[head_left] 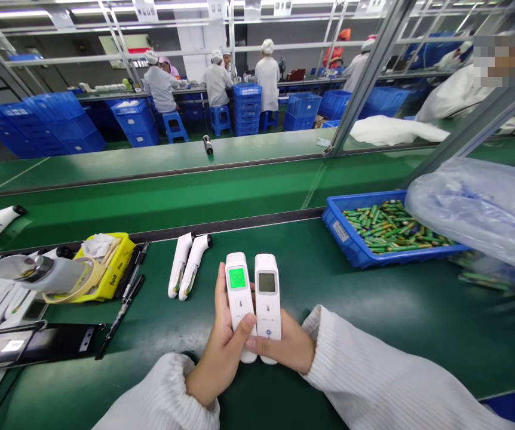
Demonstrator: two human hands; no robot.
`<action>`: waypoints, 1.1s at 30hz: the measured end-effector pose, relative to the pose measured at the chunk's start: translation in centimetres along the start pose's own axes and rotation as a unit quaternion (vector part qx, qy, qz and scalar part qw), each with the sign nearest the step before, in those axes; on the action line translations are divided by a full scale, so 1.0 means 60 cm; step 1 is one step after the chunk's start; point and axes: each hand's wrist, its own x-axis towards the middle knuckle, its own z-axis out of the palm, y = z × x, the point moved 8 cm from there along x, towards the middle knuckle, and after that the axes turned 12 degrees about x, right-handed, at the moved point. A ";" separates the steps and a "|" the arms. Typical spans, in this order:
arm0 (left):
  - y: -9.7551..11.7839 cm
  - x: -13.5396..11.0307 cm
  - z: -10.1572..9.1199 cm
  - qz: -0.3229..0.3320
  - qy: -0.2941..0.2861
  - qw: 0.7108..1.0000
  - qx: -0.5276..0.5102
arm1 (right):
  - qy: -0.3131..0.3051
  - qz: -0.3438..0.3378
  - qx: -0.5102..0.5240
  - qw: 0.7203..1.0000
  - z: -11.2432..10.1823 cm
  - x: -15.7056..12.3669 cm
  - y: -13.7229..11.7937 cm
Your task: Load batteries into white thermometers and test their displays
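Side by side over the green bench, two white infrared thermometers are held upright with their screens facing me. My left hand (224, 346) is closed around the left thermometer (240, 301), whose screen glows green; its thumb lies on the lower front. The right thermometer (267, 304) has a grey, unlit screen. Around its lower part my right hand (287, 343) is closed, with the thumb across the front near the bottom. Beyond my hands, two more white thermometers (189, 266) lie on their sides on the bench, green showing in their handles.
A blue bin (351, 254) of green batteries stands at right, beside a clear plastic bag (477, 197). At left are a yellow tray (123, 257), a pump bottle (55, 275), black pens (120, 316) and several thermometers. People work at benches beyond the conveyor (172, 191).
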 end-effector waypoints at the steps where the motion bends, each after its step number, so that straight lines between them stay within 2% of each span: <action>1: -0.001 0.000 0.000 -0.003 0.002 1.000 -0.001 | 0.009 -0.003 -0.015 1.000 -0.002 -0.001 0.000; 6: -0.008 0.001 0.000 -0.025 0.002 1.000 -0.010 | 0.044 -0.046 -0.072 0.995 -0.005 -0.007 -0.013; 13: -0.010 0.001 -0.007 -0.013 0.009 1.000 0.005 | -0.004 -0.073 -0.069 0.995 0.010 -0.007 -0.026; 18: -0.018 0.002 0.000 -0.047 -0.012 0.998 -0.050 | 0.018 -0.043 -0.044 0.998 -0.002 -0.003 -0.009; 25: -0.020 0.003 0.001 -0.047 -0.005 0.998 -0.036 | 0.049 -0.028 -0.052 0.997 -0.011 -0.007 0.009; 33: -0.022 0.004 0.003 -0.076 -0.032 0.992 -0.094 | 0.014 -0.031 -0.019 0.999 -0.001 -0.002 -0.003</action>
